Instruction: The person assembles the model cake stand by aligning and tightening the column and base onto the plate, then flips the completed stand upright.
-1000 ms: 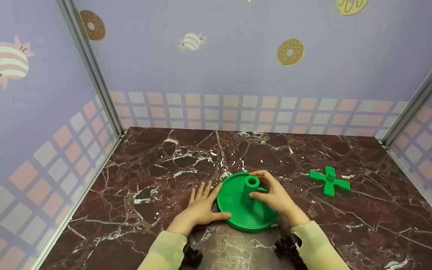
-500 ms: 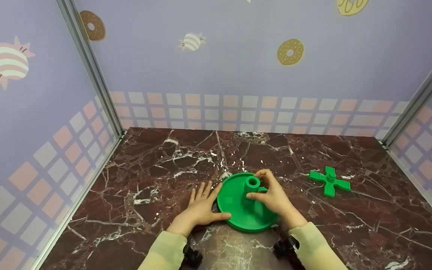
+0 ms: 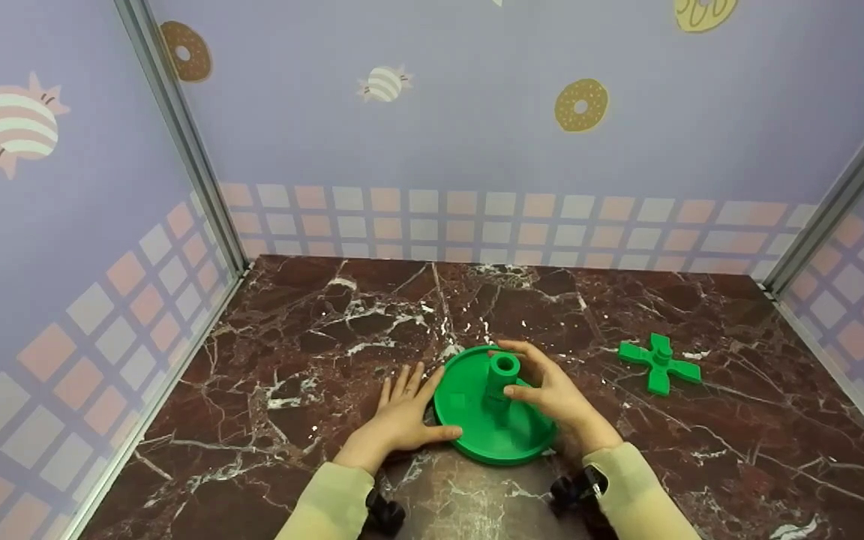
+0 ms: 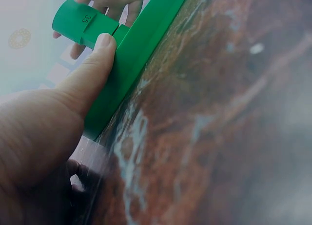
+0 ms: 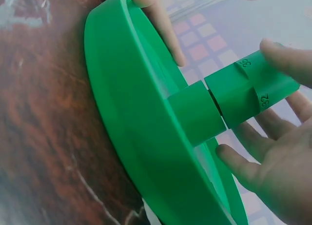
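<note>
In the head view my left hand [image 3: 400,418] lies at the left rim of a round green dish [image 3: 466,427]. Its thumb crosses the rim, and the other fingers spread straight outside on the tabletop. From the dish's middle rises a green post [image 5: 197,112]. On it sits a hollow green tube [image 3: 503,381], with numbers marked on its side and a thin gap at the joint. My right hand [image 3: 552,386] holds the tube from the right, thumb against its near side and fingers curved behind it. Those fingers are partly hidden in the head view.
A green cross-shaped piece [image 3: 659,363] with a short peg lies on the dark marbled tabletop [image 3: 342,337] to the right of the dish. Patterned panels [image 3: 477,135] stand behind and on both sides.
My right hand has turned a little round the tube: its thumb has shifted right, its forefinger left behind the tube. My left hand and the dish stay as they were.
</note>
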Motion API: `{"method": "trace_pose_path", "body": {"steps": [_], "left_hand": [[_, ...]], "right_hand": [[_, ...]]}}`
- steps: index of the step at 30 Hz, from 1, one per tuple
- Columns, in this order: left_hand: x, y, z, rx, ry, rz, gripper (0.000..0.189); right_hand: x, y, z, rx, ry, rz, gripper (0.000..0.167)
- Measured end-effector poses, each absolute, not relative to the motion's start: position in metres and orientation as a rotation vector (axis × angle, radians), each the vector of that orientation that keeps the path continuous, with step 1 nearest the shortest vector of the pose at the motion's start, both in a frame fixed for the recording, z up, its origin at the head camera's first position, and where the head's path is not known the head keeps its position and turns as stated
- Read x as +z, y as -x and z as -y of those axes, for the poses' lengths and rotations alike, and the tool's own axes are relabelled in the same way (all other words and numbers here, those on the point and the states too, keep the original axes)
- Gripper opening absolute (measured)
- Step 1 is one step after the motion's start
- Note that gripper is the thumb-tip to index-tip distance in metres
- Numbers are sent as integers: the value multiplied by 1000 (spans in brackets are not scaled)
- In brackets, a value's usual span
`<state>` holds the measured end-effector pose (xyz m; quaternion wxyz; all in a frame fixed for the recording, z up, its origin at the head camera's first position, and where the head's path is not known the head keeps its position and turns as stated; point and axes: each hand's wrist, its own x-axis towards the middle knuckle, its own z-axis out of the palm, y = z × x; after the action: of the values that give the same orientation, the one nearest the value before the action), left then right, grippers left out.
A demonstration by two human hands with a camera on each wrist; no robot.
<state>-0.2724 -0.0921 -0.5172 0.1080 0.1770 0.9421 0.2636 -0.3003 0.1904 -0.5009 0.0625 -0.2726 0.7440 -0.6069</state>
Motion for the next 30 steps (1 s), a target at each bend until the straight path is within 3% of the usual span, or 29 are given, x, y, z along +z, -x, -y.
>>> {"method": "trace_pose_path", "body": {"steps": [6, 20, 30], "left_hand": [[-518, 272, 92, 777, -522, -2775, 110], [-518, 272, 92, 767, -529, -2776, 109], [-519, 272, 92, 760, -527, -2787, 110]], "right_hand": [[-501, 300, -189, -1851, 878, -2225, 64], [-502, 297, -184, -1765, 697, -2474, 54], [-505, 295, -178, -1767, 666, -2616, 57]]}}
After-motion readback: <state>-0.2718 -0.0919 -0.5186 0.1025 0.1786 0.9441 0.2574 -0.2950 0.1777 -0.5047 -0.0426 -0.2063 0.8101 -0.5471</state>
